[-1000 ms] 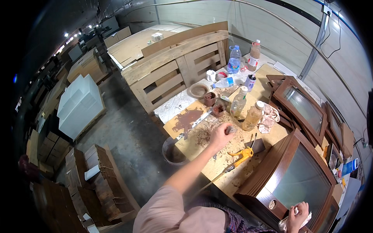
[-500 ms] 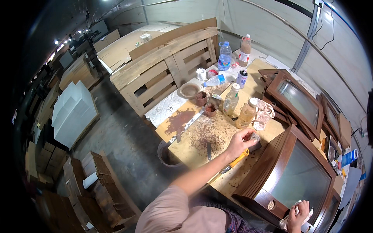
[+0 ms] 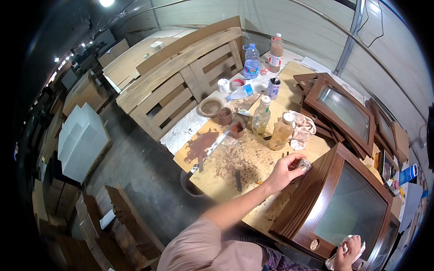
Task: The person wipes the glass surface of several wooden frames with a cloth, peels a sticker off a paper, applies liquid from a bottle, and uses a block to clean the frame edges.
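Note:
Between its thumb and fingers my left hand (image 3: 285, 172) pinches a small greyish block (image 3: 305, 165), close to the far left edge of a stack of brown wooden frames (image 3: 332, 187) with a glass pane. My right hand (image 3: 347, 254) grips a crumpled white rag (image 3: 331, 262) at the near edge of the top frame. A round metallic disc (image 3: 314, 245) sits on the wood beside it. Beyond my left hand stand a capped bottle of yellowish liquid (image 3: 281, 133) and a second clear bottle (image 3: 261, 116). A stained cloth (image 3: 302, 131) lies next to them.
Brown-smeared cups (image 3: 237, 130), a round dish (image 3: 209, 108) and a dark flat blade (image 3: 238, 180) are on the spattered table (image 3: 217, 174). More glazed frames (image 3: 346, 108) lean at the far right. A wooden pallet (image 3: 190, 81) stands behind the table's left side.
My left hand has moved slightly right with the block, toward the frame's edge. The yellow-handled tool near it is now almost wholly hidden by my arm. The view has shifted a little.

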Demonstrator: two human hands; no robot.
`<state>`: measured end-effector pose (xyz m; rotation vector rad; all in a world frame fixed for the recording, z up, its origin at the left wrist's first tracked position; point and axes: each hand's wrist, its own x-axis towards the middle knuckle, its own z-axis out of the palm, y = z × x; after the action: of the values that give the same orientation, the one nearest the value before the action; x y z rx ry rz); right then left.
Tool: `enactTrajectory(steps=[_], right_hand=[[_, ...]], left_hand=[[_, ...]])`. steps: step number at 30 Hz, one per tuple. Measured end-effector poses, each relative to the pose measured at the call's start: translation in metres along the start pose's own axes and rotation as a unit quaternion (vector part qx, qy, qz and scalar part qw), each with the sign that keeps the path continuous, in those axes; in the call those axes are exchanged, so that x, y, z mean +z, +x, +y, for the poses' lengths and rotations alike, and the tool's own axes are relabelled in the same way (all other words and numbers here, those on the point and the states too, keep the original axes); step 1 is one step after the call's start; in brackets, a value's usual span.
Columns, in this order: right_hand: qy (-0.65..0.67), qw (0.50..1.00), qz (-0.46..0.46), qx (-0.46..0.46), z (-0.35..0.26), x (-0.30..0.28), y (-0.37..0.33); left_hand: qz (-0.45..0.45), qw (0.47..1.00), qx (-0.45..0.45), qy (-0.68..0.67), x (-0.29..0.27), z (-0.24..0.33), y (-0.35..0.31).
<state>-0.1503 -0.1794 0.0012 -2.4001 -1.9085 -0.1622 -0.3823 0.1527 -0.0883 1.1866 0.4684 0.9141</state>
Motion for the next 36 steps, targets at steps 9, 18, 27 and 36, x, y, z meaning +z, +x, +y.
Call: enactTrajectory(steps=[9, 18, 27, 36], right_hand=[[0.160, 0.975, 0.146, -0.056, -0.001, 0.016, 0.001], [0.135, 0.987, 0.082, 0.001, -0.012, -0.004, 0.018], [0.131, 0.987, 0.091, 0.009, -0.012, -0.001, 0.013], [0.129, 0.986, 0.103, 0.011, -0.011, -0.002, 0.013]], left_hand=[[-0.023, 0.999, -0.032, -0.019, 0.009, -0.012, 0.010], [-0.057, 0.998, 0.019, -0.012, 0.016, 0.015, 0.019], [-0.150, 0.959, 0.104, 0.215, 0.052, 0.000, 0.058], [-0.092, 0.964, 0.109, 0.226, 0.060, -0.038, 0.223]])
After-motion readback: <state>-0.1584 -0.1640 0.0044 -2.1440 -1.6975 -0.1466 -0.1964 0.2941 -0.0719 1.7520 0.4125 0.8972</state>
